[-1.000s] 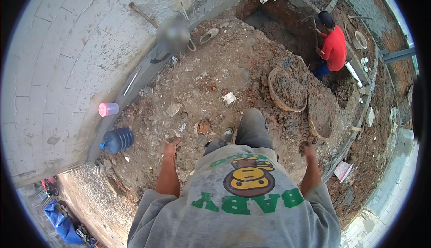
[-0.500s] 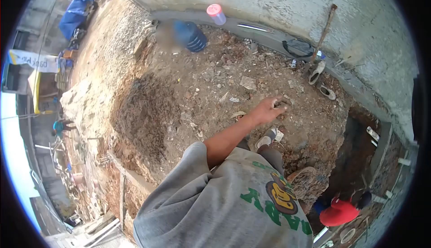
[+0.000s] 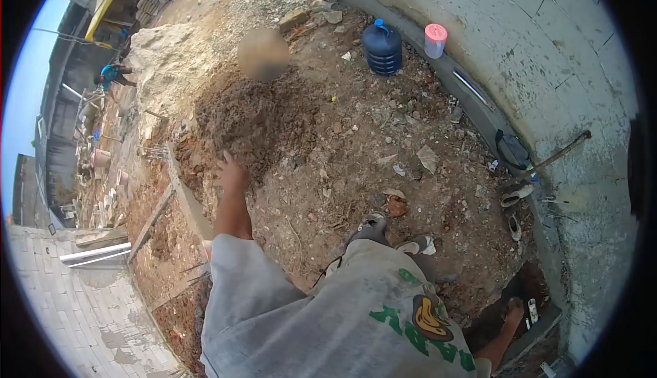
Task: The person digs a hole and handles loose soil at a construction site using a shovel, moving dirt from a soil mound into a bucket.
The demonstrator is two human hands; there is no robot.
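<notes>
My left hand [image 3: 233, 171] reaches out to the left with its fingers spread and nothing in it. Below it is the near edge of a heap of dark, loose soil [image 3: 239, 121]. My right hand [image 3: 512, 311] hangs low at the right, over the dark trench [image 3: 525, 282] beside a short white pipe piece [image 3: 532, 311]; its fingers are too small and dim to make out. At my feet, a shoe [image 3: 373, 226] stands on the rubble-strewn ground, close to a reddish-brown clod [image 3: 396, 205].
A blue water jug [image 3: 382, 49] and a pink-lidded container [image 3: 435, 41] stand along the right wall [image 3: 493, 35]. A wooden handle [image 3: 561, 152] leans there above loose shoes [image 3: 514, 227]. A low concrete beam [image 3: 188, 203] borders the left; a person in teal [image 3: 113, 75] bends farther off.
My left hand has swung from in front of me to the left, and its curled fingers have spread. My right hand has come into view. The view has turned left; the person in red is out of sight.
</notes>
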